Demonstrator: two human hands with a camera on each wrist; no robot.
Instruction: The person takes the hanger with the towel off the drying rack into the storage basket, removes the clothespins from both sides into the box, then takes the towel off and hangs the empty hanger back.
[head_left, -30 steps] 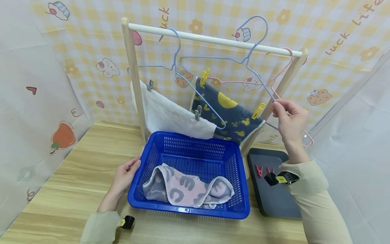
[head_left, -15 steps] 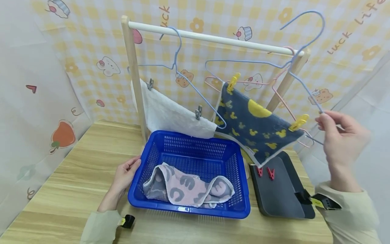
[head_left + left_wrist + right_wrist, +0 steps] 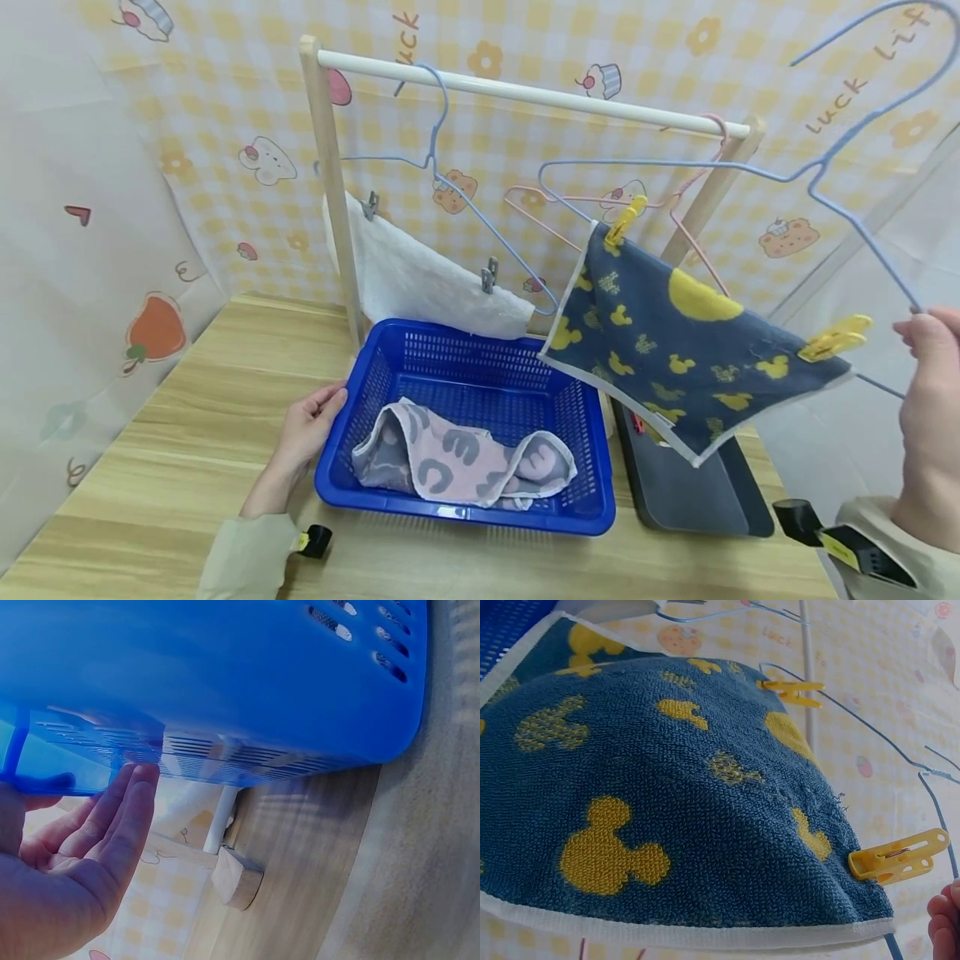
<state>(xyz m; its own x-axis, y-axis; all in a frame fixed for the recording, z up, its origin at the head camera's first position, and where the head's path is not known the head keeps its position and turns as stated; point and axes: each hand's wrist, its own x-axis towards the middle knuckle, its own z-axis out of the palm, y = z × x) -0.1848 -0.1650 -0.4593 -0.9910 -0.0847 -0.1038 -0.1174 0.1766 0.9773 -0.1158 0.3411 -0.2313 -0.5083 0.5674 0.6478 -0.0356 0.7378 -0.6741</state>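
At the right edge of the head view, my right hand (image 3: 933, 400) pinches the lower right arm of a blue hanger (image 3: 862, 137). A dark blue towel with yellow shapes (image 3: 675, 350) hangs from it by yellow clips (image 3: 626, 221), held in front of the rack; the hanger's hook is off the bar. In the right wrist view, the towel (image 3: 667, 787) fills much of the picture, fingertips (image 3: 943, 922) at the right edge. My left hand (image 3: 306, 429) rests on the left rim of the blue basket (image 3: 465, 518), its fingers straight along the wall in the left wrist view (image 3: 90, 862).
A pink and grey towel (image 3: 457, 458) lies in the basket. On the rack's white bar (image 3: 555, 98) hang a pink hanger (image 3: 693, 250) and a blue hanger with a white towel (image 3: 435, 279) in grey clips. A dark tray (image 3: 697, 496) with a red clip (image 3: 637, 423) stands right.
My right hand has moved right and nearer to the camera, bringing the blue hanger and dark blue towel away from the rack and partly over the tray. The left hand and basket have stayed put.
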